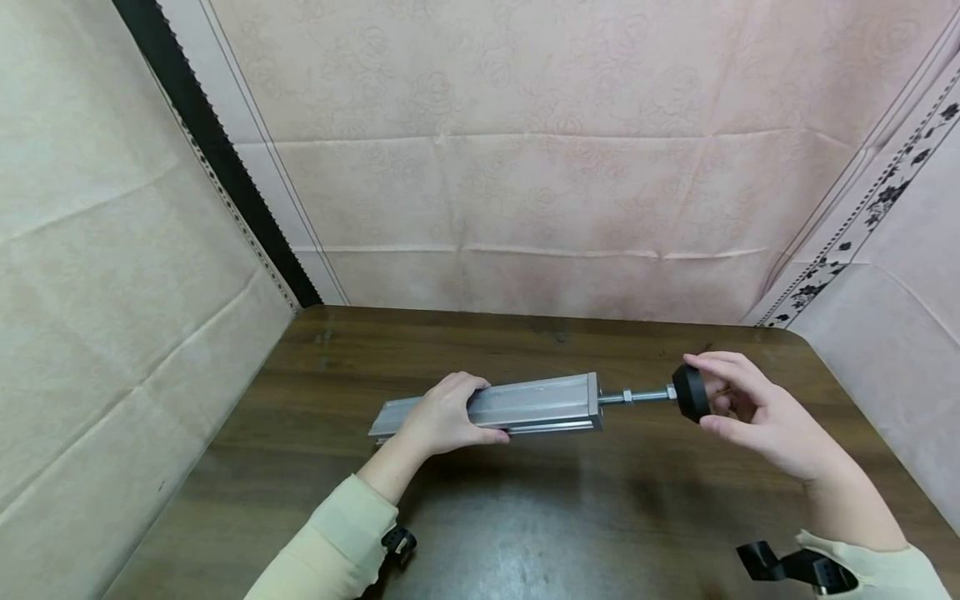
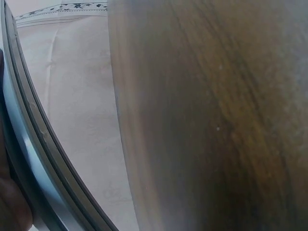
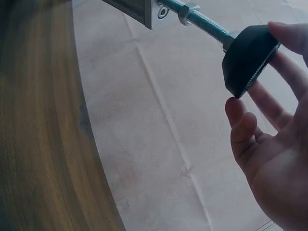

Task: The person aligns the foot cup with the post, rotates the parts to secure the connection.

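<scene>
My left hand [image 1: 447, 418] grips a silver aluminium profile [image 1: 543, 402] around its middle, the thumb along the near side. The profile lies crosswise and sits above the table in the head view. From its right end plate sticks out a threaded rod [image 1: 649, 396] with a hex nut [image 3: 188, 14] partway along. A black leveling foot [image 3: 248, 58] caps the rod's far end. My right hand [image 1: 767, 423] pinches the foot by its rim between thumb and fingers, the other fingers curled beside it. In the left wrist view only the grooved profile edge [image 2: 45, 139] and part of the hand show.
Beneath both hands spreads a brown wooden table [image 1: 510, 517] with rounded back corners. Pale patterned cloth [image 1: 525, 192] hangs behind the table and at both sides. Black wrist straps sit on the left cuff [image 1: 399, 542] and the right cuff [image 1: 817, 571].
</scene>
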Tool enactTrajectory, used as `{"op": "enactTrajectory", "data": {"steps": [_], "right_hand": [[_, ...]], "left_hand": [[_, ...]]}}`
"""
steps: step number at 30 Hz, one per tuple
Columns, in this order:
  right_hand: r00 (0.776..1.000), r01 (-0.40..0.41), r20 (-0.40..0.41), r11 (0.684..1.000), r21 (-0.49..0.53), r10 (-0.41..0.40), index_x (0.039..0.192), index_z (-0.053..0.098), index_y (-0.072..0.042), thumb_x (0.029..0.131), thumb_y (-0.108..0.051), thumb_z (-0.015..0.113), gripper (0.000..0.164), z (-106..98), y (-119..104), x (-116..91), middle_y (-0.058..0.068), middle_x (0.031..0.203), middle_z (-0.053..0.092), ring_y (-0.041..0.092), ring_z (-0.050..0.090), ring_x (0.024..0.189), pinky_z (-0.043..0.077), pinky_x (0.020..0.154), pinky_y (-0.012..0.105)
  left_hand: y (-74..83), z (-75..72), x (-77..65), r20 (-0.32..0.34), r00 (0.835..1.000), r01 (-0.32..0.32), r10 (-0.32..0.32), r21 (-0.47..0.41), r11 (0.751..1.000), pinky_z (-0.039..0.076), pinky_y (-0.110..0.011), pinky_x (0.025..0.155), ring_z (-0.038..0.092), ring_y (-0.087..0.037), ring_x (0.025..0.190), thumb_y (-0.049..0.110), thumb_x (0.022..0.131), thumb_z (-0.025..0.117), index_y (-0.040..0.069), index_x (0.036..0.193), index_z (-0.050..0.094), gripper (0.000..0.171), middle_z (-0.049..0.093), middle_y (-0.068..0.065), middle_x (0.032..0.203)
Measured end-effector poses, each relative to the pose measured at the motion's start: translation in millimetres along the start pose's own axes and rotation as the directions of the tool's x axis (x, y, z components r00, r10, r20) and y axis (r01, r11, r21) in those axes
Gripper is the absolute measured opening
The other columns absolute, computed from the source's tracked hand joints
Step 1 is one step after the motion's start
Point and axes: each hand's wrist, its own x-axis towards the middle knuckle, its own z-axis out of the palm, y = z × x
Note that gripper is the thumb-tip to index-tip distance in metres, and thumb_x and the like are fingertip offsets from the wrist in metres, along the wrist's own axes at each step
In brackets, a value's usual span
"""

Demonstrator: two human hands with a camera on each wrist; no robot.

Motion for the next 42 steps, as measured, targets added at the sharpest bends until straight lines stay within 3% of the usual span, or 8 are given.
{"op": "enactTrajectory", "data": {"steps": [4,8,14,19,23,30,39,42], "right_hand": [[0.999,-0.045,-0.028,0.999,-0.020,0.045,0.138,0.040,0.003,0.078,0.017,0.063,0.066,1.8,-1.7,1.4,0.003,0.118,0.046,0.011,0.057,0.084,0.044,0.068,0.018],[0.999,-0.040,-0.029,0.999,0.008,0.040,0.140,0.036,0.003,0.077,0.017,0.062,0.069,1.9,-0.8,2.4,0.001,0.120,0.048,0.009,0.056,0.093,0.042,0.075,0.017],[0.989,0.130,0.038,0.970,0.205,-0.141,0.141,0.024,0.011,0.060,0.034,0.059,0.091,1.5,6.9,2.8,0.014,0.144,0.024,0.014,0.038,0.124,0.035,0.091,0.020],[0.974,0.187,0.072,0.939,0.289,-0.216,0.135,0.030,0.015,0.058,0.040,0.052,0.084,4.3,11.0,4.4,0.019,0.147,0.019,0.018,0.039,0.124,0.039,0.087,0.022],[0.981,0.168,0.050,0.942,0.290,-0.190,0.132,0.036,0.015,0.059,0.040,0.052,0.078,4.4,9.4,3.8,0.019,0.143,0.026,0.016,0.049,0.113,0.040,0.080,0.023],[0.999,0.007,0.045,0.992,0.128,-0.013,0.137,0.037,0.004,0.069,0.029,0.061,0.076,2.0,2.2,0.9,0.007,0.133,0.034,0.010,0.055,0.088,0.044,0.072,0.017],[0.994,-0.105,-0.001,0.994,0.040,0.105,0.140,0.037,-0.001,0.080,0.018,0.058,0.067,4.2,-0.5,2.8,0.000,0.098,0.060,0.009,0.060,0.084,0.047,0.066,0.020],[0.994,-0.109,0.000,0.994,0.022,0.109,0.142,0.034,-0.001,0.079,0.019,0.058,0.071,3.9,-0.2,2.8,-0.001,0.108,0.057,0.007,0.057,0.088,0.046,0.071,0.017]], "left_hand": [[-0.7,0.2,-0.4,-0.005,1.000,-0.005,0.005,0.001,1.000,0.046,-0.036,0.084,0.053,-0.017,0.097,0.056,0.063,0.079,0.006,0.115,0.060,0.074,0.059,-0.003,0.107],[-1.8,0.3,-1.0,-0.003,1.000,0.001,-0.001,0.000,1.000,0.046,-0.036,0.084,0.053,-0.017,0.097,0.056,0.064,0.079,0.007,0.115,0.060,0.074,0.059,-0.003,0.108],[-3.6,0.1,-2.4,-0.008,1.000,0.012,-0.012,-0.004,1.000,0.046,-0.037,0.085,0.053,-0.018,0.099,0.057,0.063,0.079,0.007,0.116,0.060,0.075,0.059,-0.004,0.109],[-4.6,-0.3,-3.4,-0.011,1.000,0.023,-0.023,0.000,1.000,0.046,-0.038,0.085,0.053,-0.019,0.099,0.055,0.063,0.080,0.007,0.115,0.060,0.074,0.059,-0.004,0.109],[-3.1,-0.4,-2.3,0.000,1.000,0.023,-0.023,-0.001,1.000,0.047,-0.037,0.084,0.053,-0.018,0.098,0.058,0.063,0.079,0.007,0.116,0.060,0.075,0.059,-0.003,0.108],[-2.4,0.4,-1.3,0.009,1.000,0.022,-0.022,0.002,1.000,0.047,-0.036,0.084,0.052,-0.017,0.097,0.059,0.064,0.078,0.008,0.116,0.059,0.075,0.059,-0.002,0.108],[-2.5,0.4,-1.7,0.011,1.000,0.017,-0.017,0.001,1.000,0.047,-0.036,0.084,0.052,-0.016,0.097,0.059,0.064,0.078,0.008,0.115,0.060,0.074,0.059,-0.002,0.108],[-2.3,0.0,-2.0,0.009,1.000,0.017,-0.017,0.002,1.000,0.047,-0.036,0.084,0.052,-0.017,0.097,0.058,0.064,0.078,0.008,0.115,0.060,0.074,0.059,-0.002,0.108]]}}
